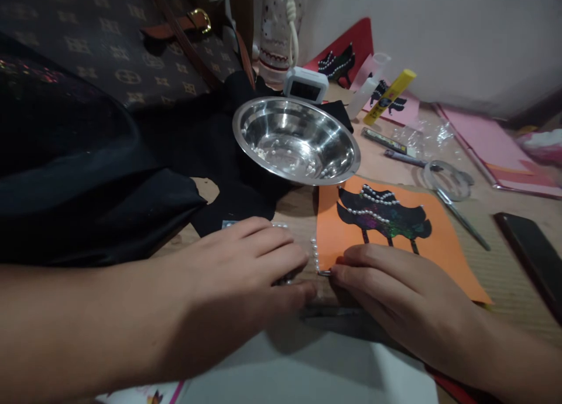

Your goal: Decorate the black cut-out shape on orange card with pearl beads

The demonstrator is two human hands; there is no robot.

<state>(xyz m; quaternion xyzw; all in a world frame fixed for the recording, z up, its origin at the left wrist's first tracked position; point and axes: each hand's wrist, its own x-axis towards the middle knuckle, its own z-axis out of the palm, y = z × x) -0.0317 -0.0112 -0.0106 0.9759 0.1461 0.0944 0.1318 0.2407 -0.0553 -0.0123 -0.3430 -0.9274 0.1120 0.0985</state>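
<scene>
An orange card (443, 257) with a black tree-like cut-out (386, 214) trimmed in pearl beads lies flat on the table. Over its lower left part, my right hand (395, 287) is closed on a thin metal-tipped tool (325, 273), most of which my fingers hide. The tool's tip meets the lower end of a row of pearl beads (314, 254) along the card's left edge. My left hand (259, 263) rests on the table left of that row, its fingers and thumb closed around more pearl beads (285, 280), mostly hidden.
A steel bowl (298, 108) holding a few beads stands behind the card. Right of it lie pens (384, 140), a tape roll (448, 180), tweezers (463, 219) and a phone (529, 257). Black fabric (175, 140) and a patterned bag (109, 47) fill the left side.
</scene>
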